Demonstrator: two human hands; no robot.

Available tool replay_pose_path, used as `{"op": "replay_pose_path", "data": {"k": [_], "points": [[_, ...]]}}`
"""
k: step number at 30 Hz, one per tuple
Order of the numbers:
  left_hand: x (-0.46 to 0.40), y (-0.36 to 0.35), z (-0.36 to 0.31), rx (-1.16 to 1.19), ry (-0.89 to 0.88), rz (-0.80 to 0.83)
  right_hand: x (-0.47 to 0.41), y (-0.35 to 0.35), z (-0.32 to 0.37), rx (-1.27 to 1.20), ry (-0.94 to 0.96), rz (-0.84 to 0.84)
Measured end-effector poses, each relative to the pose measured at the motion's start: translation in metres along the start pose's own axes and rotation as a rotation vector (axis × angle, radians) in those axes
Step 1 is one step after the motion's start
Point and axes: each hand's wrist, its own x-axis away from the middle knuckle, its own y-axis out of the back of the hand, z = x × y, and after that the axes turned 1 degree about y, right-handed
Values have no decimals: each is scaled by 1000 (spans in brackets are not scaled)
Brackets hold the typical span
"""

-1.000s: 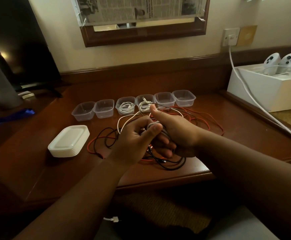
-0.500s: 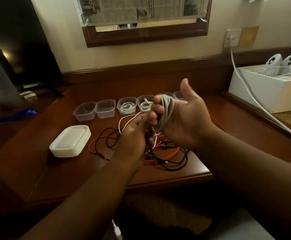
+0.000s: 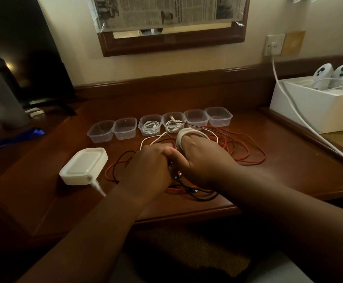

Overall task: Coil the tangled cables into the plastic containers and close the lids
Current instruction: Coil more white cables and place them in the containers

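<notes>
Several clear plastic containers [image 3: 218, 116] stand in a row on the wooden desk [image 3: 288, 160]. Two middle ones hold coiled white cables [image 3: 150, 127]. A tangle of red, black and white cables [image 3: 246, 148] lies in front of them. My right hand [image 3: 201, 158], palm down over the tangle, has a whitish cable coil [image 3: 187, 133] wound around its fingers. My left hand [image 3: 150, 166] is closed against it, gripping the same cable; its loose end with a white plug [image 3: 98, 185] trails to the left.
A stack of white lids [image 3: 85, 167] sits left of the tangle. A white box [image 3: 317, 105] with two controllers stands at the right, and a white power cord [image 3: 301, 117] runs from the wall socket across it. A dark TV screen [image 3: 23, 58] is at the back left.
My right hand has turned palm down and dropped from mid-air onto the tangle with the coil on its fingers. The left hand followed, and the cable's plug end swung up to the left.
</notes>
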Motion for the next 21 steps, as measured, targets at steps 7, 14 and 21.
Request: {"op": "replay_pose_path", "data": {"k": [7, 14, 21], "points": [[5, 5, -1, 182, -147, -134, -2, 29, 2, -746, -255, 404], [0, 4, -6, 475, -181, -179, 4, 30, 9, -1039, -162, 326], [-6, -10, -9, 646, -142, -248, 3, 18, 6, -1044, -102, -24]]}}
